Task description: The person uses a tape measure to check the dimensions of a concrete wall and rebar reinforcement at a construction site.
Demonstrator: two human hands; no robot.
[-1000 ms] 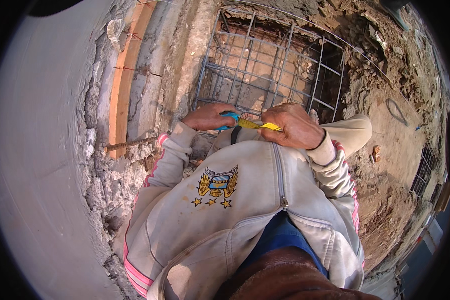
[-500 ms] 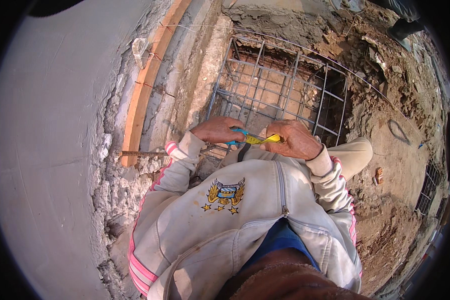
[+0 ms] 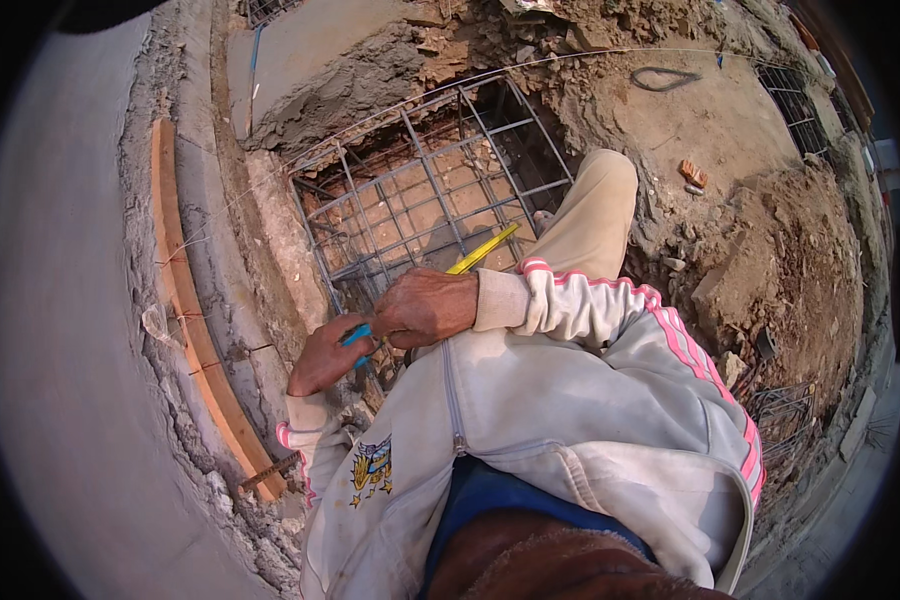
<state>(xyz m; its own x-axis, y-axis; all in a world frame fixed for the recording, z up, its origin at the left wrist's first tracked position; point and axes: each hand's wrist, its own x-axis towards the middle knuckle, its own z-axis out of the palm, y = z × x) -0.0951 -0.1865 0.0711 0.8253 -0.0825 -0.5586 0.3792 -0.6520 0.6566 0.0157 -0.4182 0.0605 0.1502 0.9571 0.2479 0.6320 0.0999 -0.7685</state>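
The blue case of a tape measure (image 3: pixel 358 345) shows between the fingers of my left hand (image 3: pixel 325 357), which is closed around it. Against it lies my right hand (image 3: pixel 428 306), its fingers curled over the tape measure and hiding part of it. From behind the right hand, the yellow measuring tape (image 3: pixel 485 248) sticks out toward the far right, over the near part of a steel rebar cage (image 3: pixel 427 168). The cage sits in a dug pit just beyond my hands.
A long timber (image 3: pixel 182 290) with wire ties lies along the left, beside a smooth grey cement surface (image 3: pixel 60 300). A thin string crosses above the pit. On the right are rough soil (image 3: pixel 770 260), a brick piece (image 3: pixel 692 173) and a loop of dark wire (image 3: pixel 660 78).
My view has turned right. My hands have drawn together toward the left, with the right hand now beside the blue case. The yellow tape now extends past the right hand.
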